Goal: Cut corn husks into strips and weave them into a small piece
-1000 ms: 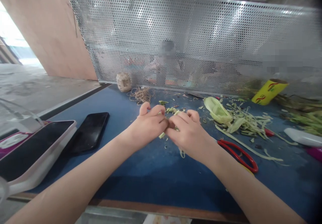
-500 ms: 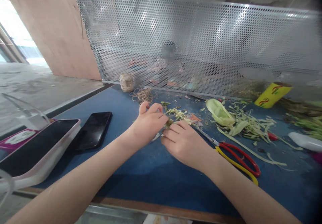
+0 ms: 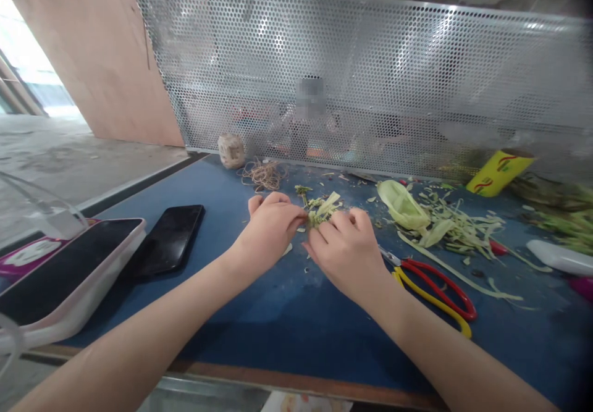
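Note:
Above the blue table [image 3: 259, 313], my left hand [image 3: 271, 223] is closed, its thumb and fingers pinched at a small pale-green plant piece [image 3: 317, 219]. My right hand [image 3: 347, 251] faces it from the other side, fingers curled in against the same piece; its fingertips are partly hidden. Just behind the hands lies a little heap of pale-green plant scraps [image 3: 331, 203]. Scissors [image 3: 438, 285] with one red and one yellow handle rest on the table beside my right wrist, which partly covers them.
To the left lie a black phone [image 3: 173, 239] and a larger device in a white case [image 3: 69, 282]. Tangled twine [image 3: 262, 175] and a whitish lump [image 3: 230, 151] sit near the perforated metal screen [image 3: 370, 84]. Rightward are a hollow green husk [image 3: 402, 207], shreds [image 3: 456, 230] and a yellow roll [image 3: 500, 173].
My right hand has shifted right and slightly up, and its fingers have bent more. My left hand has moved slightly left. More of the pale-green scraps now shows between them.

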Tool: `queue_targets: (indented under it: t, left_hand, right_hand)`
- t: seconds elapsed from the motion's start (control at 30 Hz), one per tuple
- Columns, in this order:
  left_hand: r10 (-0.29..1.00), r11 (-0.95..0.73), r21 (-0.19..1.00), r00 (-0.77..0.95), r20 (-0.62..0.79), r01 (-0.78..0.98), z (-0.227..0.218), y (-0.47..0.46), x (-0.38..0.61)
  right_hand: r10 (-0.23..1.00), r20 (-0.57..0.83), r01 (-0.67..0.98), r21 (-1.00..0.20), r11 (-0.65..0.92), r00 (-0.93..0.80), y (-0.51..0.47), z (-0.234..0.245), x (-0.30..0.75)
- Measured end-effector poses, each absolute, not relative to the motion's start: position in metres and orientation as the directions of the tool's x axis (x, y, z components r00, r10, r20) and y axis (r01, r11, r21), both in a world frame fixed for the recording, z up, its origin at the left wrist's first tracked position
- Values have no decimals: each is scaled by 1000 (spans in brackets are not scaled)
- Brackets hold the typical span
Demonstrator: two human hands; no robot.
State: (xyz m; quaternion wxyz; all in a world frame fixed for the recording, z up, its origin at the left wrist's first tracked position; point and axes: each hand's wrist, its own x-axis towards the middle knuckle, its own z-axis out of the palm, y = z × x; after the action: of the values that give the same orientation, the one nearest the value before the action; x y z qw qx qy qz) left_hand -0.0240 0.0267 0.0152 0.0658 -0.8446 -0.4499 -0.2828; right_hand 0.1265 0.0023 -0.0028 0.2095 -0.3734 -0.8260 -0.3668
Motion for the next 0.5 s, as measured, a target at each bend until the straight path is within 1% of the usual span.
queue_targets:
  t: [0.13,0.33,0.5]
  left_hand:
    - [790,-526,248,360,496,814,18,25,-23]
    - [869,-480,502,313,382,720,19,30,-31]
    - [891,-450,585,295,344,675,21,32,-35]
  right_hand:
    - [413,661,777,485,401,-626,0,-1,127]
    - [331,716,784,507,357,-614,2,-1,130]
    - [296,732,784,519,342,-614,3,2,136]
